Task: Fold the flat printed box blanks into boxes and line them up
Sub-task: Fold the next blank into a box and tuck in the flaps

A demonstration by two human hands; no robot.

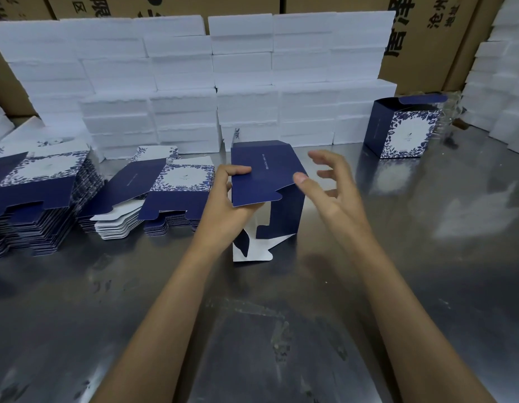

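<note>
- The left hand [227,196] pinches the half-opened box blank [267,181] at its left edge, mid-table, upright.
- The right hand [329,184], fingers spread and holding nothing, is just right of it, the nearer hand to push that side.

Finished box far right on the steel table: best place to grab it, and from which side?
Grip the folded box across its two opposite upright walls near the top, coming from above. It stands upright with the lid flap open, so the rim is exposed, and its near and left sides are clear of neighbours.
</note>
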